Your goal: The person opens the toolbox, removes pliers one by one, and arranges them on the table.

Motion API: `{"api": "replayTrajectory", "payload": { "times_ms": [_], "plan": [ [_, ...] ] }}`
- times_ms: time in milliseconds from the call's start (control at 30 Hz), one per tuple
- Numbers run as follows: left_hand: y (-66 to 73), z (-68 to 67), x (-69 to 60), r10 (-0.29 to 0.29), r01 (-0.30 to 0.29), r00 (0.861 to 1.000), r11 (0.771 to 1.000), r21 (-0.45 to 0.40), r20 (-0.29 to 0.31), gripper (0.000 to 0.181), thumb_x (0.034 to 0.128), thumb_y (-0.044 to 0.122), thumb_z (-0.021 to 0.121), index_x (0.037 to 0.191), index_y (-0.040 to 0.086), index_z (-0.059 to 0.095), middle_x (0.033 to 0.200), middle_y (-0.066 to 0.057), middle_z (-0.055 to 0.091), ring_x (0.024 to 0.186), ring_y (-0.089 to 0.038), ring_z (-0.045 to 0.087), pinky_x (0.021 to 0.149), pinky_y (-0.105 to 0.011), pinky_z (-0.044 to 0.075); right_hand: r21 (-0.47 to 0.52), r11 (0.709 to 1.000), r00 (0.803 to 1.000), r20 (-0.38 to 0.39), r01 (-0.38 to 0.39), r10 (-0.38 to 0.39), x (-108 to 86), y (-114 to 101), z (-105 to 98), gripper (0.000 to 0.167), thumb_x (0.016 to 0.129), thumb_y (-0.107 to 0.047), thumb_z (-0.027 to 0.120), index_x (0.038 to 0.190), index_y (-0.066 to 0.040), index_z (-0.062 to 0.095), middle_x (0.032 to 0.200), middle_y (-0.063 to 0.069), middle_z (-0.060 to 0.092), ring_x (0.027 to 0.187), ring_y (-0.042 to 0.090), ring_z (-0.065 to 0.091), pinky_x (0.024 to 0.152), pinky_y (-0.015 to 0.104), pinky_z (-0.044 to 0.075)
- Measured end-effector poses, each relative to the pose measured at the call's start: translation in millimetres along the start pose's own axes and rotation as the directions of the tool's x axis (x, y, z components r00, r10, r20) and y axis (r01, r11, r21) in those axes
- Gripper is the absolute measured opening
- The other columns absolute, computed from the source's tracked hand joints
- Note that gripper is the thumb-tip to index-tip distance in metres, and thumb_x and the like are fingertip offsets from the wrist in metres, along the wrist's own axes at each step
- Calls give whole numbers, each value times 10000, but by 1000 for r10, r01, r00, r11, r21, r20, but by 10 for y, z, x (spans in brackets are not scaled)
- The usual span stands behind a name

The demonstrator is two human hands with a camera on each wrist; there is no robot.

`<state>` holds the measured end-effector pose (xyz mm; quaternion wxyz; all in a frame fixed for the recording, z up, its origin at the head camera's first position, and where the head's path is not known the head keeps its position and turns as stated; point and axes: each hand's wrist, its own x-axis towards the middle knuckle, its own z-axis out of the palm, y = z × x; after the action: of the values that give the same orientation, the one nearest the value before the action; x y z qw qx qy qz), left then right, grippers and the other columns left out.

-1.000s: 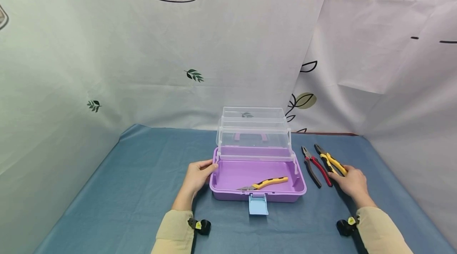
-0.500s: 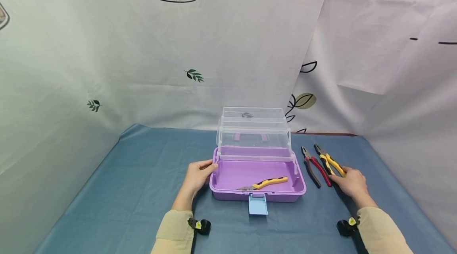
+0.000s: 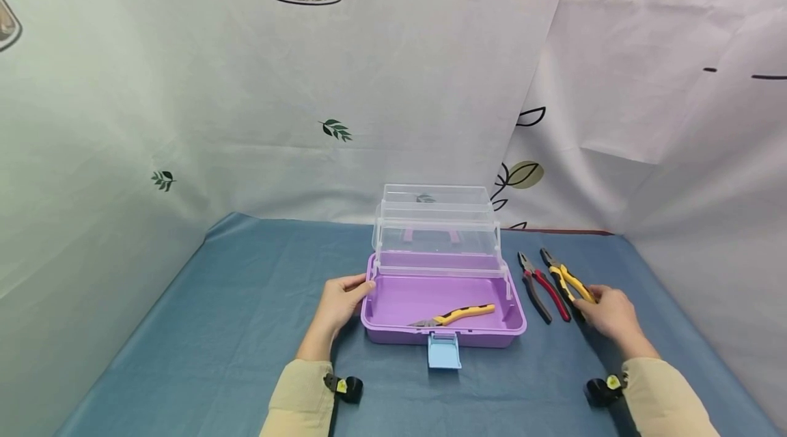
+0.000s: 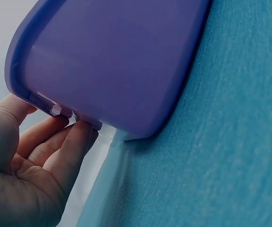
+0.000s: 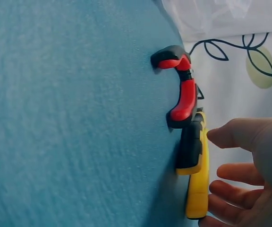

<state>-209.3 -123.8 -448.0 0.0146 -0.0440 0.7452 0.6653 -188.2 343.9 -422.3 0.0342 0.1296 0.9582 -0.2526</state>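
A purple toolbox (image 3: pixel 406 293) with a clear lid (image 3: pixel 439 215) raised at the back stands in the middle of the table. My left hand (image 3: pixel 338 304) grips its left wall, thumb at the rim and fingertips against the outside (image 4: pixel 70 52). Inside lie yellow-and-black needle-nose pliers (image 3: pixel 467 313). My right hand (image 3: pixel 609 317) is at the handles of yellow-and-black combination pliers (image 3: pixel 562 274), which lie on the cloth. In the right wrist view its thumb (image 5: pixel 230 134) and loosely bent fingers stand apart beside the handles (image 5: pixel 199 187); fingertip contact is hard to tell.
Red-and-black pliers (image 3: pixel 544 287) lie between the toolbox and the yellow pair. A light blue latch (image 3: pixel 444 352) hangs down at the toolbox front. Blue cloth (image 3: pixel 264 266) covers the table, with a patterned white curtain (image 3: pixel 246 82) behind.
My right wrist has shifted slightly to the right, and the thumb has drawn back a little along the yellow pliers' handle. The left hand and toolbox stay in place.
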Motion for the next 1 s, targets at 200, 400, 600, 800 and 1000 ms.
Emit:
{"api": "replayTrajectory", "payload": {
  "times_ms": [200,400,600,800,1000],
  "plan": [
    [21,-5,-4,-6,6,1000,1000,4,7,401,858,204,696,1199,-1,640,1092,-221,679,824,-198,697,682,-325,588,-14,1000,1000,3,15,-15,-33,-31,-40,693,893,-363,598,1282,184,428,1196,385,502,921,381,551,730,476,508],
    [18,-7,-1,-6,6,1000,1000,6,3,394,857,196,694,1195,-1,643,1090,-222,679,817,-195,696,680,-326,588,-9,999,999,1,35,-35,-49,-54,-47,696,905,-414,576,1283,157,453,1233,380,487,982,421,535,745,498,505],
    [8,-6,-2,-8,8,1000,1000,10,-3,378,858,169,687,1190,-5,645,1087,-222,680,796,-189,694,662,-324,587,-6,998,998,-13,62,-62,-96,-144,-47,678,920,-409,555,1286,152,452,1224,378,493,976,423,547,695,437,526],
    [11,-10,-10,-1,1,1000,1000,4,5,392,857,176,690,1194,-16,638,1093,-228,676,812,-186,694,671,-320,587,6,996,996,-24,90,-90,-145,-256,-60,654,927,-393,558,1288,142,453,1199,375,507,966,415,544,699,430,537],
    [7,-12,-3,-15,15,1000,1000,3,11,403,856,198,698,1201,-2,638,1103,-219,676,830,-188,693,687,-321,587,21,992,992,-16,127,-127,-187,-336,-43,654,925,-386,559,1315,126,441,1234,360,505,1045,440,519,788,503,521]
  ]
}}
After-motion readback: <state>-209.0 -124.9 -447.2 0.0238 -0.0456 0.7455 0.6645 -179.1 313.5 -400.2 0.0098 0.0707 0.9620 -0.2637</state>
